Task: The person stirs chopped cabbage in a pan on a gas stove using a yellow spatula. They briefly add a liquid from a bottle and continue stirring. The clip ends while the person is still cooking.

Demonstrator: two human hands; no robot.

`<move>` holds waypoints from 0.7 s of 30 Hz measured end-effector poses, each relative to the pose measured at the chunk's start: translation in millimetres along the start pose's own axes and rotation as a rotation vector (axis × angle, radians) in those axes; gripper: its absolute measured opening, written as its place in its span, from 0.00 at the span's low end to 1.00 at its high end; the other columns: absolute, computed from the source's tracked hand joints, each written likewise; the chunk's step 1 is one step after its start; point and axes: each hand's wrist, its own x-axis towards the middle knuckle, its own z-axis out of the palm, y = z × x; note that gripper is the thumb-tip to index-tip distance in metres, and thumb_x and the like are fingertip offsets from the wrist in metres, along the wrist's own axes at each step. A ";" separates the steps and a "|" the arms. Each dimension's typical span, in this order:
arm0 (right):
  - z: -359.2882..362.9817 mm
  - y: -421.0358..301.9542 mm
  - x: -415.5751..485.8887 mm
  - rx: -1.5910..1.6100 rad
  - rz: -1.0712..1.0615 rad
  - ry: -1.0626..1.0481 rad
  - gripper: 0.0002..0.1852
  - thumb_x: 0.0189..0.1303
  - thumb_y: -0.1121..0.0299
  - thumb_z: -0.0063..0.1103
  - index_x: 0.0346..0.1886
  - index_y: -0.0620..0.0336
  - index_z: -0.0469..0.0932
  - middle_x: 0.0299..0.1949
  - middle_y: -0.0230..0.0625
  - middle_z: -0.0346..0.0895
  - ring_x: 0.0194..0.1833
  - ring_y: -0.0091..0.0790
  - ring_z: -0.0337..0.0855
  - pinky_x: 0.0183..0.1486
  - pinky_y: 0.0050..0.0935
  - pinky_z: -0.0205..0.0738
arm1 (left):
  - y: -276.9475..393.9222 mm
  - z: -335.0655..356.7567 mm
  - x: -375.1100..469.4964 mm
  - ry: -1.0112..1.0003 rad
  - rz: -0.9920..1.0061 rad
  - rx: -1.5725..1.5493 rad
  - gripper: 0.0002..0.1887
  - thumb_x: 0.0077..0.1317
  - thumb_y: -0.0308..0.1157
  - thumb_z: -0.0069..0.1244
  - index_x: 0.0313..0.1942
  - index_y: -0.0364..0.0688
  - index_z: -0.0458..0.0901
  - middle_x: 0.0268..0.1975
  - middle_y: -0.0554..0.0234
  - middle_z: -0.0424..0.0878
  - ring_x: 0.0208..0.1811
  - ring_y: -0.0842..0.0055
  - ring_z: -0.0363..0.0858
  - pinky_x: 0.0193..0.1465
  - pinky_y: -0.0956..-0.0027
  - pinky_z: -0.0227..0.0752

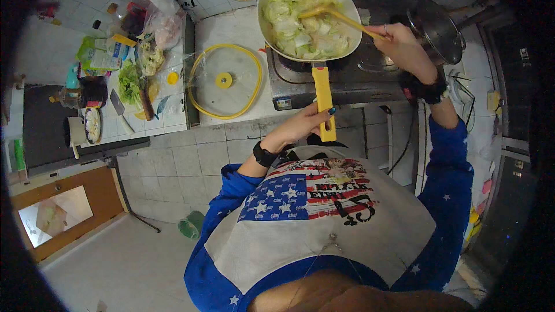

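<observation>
A white frying pan point(357, 39) with a yellow handle point(323, 95) is over the left part of a gas stove point(295, 95). Pale green chopped cabbage point(303, 37) fills much of it. My left hand point(301, 125) grips the pan's handle, with the thumb on top. In my right hand point(405, 50) is the end of a yellow spatula or spoon point(347, 18), whose head lies among the leaves. A glass lid point(238, 95) with a yellow rim lies flat on the white counter, left of the stove.
A dark metal pot point(438, 30) stands behind and right of my right hand. On the tiled counter at left are leafy greens point(128, 82), a knife point(121, 110), cauliflower point(151, 58), plastic bags point(162, 26) and a bowl point(92, 125). A green bin point(191, 224) stands on the floor.
</observation>
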 end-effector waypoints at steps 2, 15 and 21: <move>24.4 3.0 10.3 0.094 -0.165 0.082 0.17 0.58 0.74 0.54 0.52 0.61 0.79 0.20 0.28 0.67 0.23 0.16 0.63 0.25 0.20 0.59 | 1.5 -0.2 -2.2 0.003 0.000 0.015 0.24 0.71 0.40 0.43 0.65 0.47 0.62 0.40 0.74 0.73 0.39 0.89 0.71 0.38 0.81 0.66; -72.1 -54.8 -79.8 -0.338 0.134 -0.279 0.20 0.55 0.80 0.52 0.53 0.59 0.79 0.19 0.24 0.63 0.23 0.15 0.59 0.26 0.20 0.56 | 3.6 12.0 -2.6 0.078 0.025 0.058 0.16 0.71 0.41 0.43 0.53 0.44 0.70 0.36 0.74 0.75 0.36 0.89 0.70 0.36 0.83 0.63; -4.7 -3.3 -12.4 -0.063 -0.236 -0.158 0.17 0.58 0.73 0.54 0.51 0.54 0.80 0.19 0.33 0.74 0.21 0.25 0.70 0.26 0.27 0.67 | -1.6 5.3 2.3 -0.006 0.035 -0.036 0.12 0.72 0.38 0.43 0.50 0.43 0.69 0.35 0.72 0.75 0.34 0.89 0.70 0.32 0.84 0.62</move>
